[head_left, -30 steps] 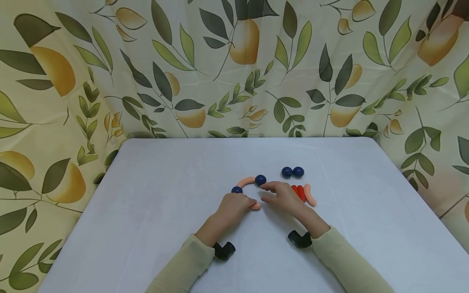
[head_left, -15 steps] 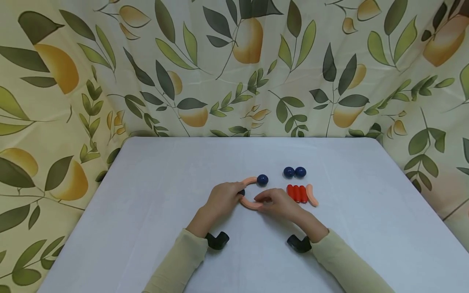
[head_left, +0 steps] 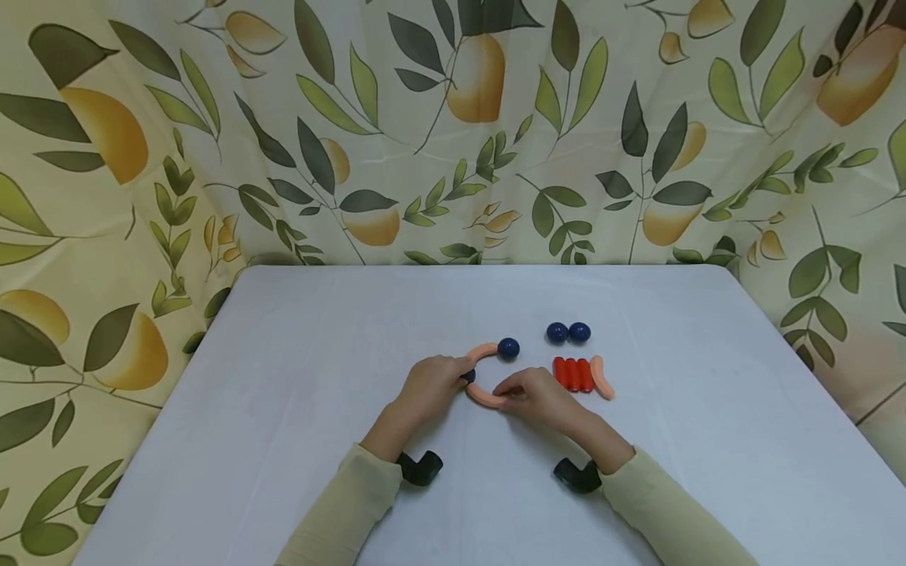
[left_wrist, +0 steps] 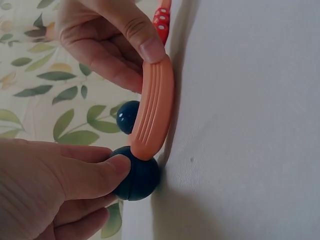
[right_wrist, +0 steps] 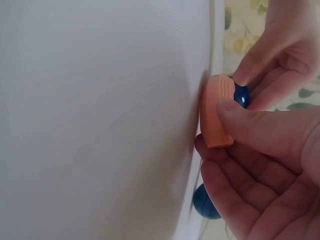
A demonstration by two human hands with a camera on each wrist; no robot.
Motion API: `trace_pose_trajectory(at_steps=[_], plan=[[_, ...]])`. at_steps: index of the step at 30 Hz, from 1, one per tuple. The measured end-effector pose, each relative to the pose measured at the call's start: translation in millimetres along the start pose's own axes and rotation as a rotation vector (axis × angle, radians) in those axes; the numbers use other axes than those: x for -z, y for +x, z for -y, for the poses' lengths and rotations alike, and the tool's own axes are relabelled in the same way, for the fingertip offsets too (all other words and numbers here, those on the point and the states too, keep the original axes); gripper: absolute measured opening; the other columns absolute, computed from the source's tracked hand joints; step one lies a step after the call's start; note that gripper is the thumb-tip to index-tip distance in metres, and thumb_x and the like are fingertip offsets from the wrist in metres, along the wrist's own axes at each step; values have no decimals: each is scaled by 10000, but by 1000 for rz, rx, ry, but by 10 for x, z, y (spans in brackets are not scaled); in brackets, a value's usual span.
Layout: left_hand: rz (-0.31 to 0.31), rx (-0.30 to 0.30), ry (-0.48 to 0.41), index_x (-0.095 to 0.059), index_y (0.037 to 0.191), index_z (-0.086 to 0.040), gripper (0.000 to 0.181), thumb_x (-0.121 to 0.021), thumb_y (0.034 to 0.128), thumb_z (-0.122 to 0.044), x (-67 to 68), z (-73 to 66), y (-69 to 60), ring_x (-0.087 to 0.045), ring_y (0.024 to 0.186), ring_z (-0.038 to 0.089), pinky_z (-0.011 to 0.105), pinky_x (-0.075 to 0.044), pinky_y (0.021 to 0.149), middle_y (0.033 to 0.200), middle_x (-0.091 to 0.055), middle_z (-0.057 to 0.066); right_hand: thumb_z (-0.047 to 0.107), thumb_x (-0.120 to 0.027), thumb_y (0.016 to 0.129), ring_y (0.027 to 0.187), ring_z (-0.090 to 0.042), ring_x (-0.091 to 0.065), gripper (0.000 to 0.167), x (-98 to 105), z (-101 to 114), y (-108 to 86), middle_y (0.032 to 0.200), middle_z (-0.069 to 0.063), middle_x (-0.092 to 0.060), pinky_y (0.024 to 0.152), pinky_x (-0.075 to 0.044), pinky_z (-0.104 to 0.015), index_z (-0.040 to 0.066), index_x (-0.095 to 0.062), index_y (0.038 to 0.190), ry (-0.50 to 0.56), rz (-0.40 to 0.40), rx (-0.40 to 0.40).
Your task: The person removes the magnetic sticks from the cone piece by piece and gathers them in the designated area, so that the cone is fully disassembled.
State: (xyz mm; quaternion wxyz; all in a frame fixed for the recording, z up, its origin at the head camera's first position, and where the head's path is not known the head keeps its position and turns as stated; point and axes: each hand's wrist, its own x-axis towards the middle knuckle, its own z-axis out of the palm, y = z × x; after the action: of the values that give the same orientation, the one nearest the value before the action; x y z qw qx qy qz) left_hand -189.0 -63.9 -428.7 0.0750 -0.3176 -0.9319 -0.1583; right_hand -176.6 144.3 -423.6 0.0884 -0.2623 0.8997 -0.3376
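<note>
My left hand (head_left: 430, 390) pinches a dark blue ball (left_wrist: 140, 179) between thumb and fingers; in the head view most of that ball is hidden. My right hand (head_left: 543, 401) holds one end of a curved orange stick (left_wrist: 156, 110), with ridges along its side. The stick's other end touches the ball in my left hand. A second curved orange stick (head_left: 482, 350) runs from this ball to another blue ball (head_left: 508, 348) farther back. Together the pieces form an arc that opens to the right.
Beyond my right hand, several red sticks (head_left: 572, 374) lie side by side, with a curved orange stick (head_left: 602, 378) beside them. Two blue balls (head_left: 569, 333) sit behind these. The white table (head_left: 318, 314) ends at a patterned curtain (head_left: 453, 196).
My left hand has shifted from the near curved stick to the blue ball. The right hand has come nearer and now grips that stick, which has swung into view, its end against the ball.
</note>
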Motion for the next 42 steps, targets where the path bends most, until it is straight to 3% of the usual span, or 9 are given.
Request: trace_pose_trajectory(at_steps=[6, 15, 23, 28, 34, 42], plan=[[16, -16, 11, -412, 1393, -275, 605, -644, 857, -116, 1, -51, 21, -431, 480, 123, 230, -345, 483, 541, -477, -27, 14, -702, 785, 814, -168, -630, 138, 46, 3, -109, 832, 9, -684, 719, -507, -307, 44, -730, 916, -6, -31, 13], [43, 24, 4, -414, 1389, -299, 634, -653, 845, -80, 28, -68, 22, -446, 513, 118, 224, -365, 515, 606, -534, -27, 17, -705, 781, 820, -173, -627, 153, 156, -43, -265, 849, 13, -685, 742, -504, -343, 58, -733, 926, -34, -102, -22], [97, 59, 28, -519, 1319, -212, 464, -628, 876, -127, 61, -143, 33, -539, 570, 145, 231, -416, 541, 708, -630, 38, -12, -704, 768, 838, -246, -637, 191, 385, -237, -541, 890, -49, -674, 754, -502, -401, 3, -711, 959, -39, -191, -148], [104, 56, 57, -609, 1184, -163, 310, -632, 876, -147, 51, -156, 45, -548, 580, 137, 223, -419, 547, 729, -640, 36, 23, -723, 763, 858, -290, -620, 218, 510, -332, -685, 913, -117, -675, 729, -509, -392, -27, -700, 974, -62, -273, -224], [115, 65, 64, -639, 1063, -135, 192, -640, 874, -171, 52, -159, 52, -541, 596, 125, 206, -413, 556, 763, -650, 31, 114, -708, 803, 923, -352, -597, 285, 637, -369, -763, 992, -199, -653, 727, -499, -420, -45, -673, 1037, -83, -336, -360], [120, 73, 68, -624, 981, -145, 112, -639, 876, -179, 42, -146, 44, -521, 581, 122, 201, -402, 549, 760, -647, 30, 133, -691, 824, 866, -349, -611, 312, 735, -437, -835, 959, -223, -653, 668, -511, -396, -81, -650, 1048, -101, -367, -432]])
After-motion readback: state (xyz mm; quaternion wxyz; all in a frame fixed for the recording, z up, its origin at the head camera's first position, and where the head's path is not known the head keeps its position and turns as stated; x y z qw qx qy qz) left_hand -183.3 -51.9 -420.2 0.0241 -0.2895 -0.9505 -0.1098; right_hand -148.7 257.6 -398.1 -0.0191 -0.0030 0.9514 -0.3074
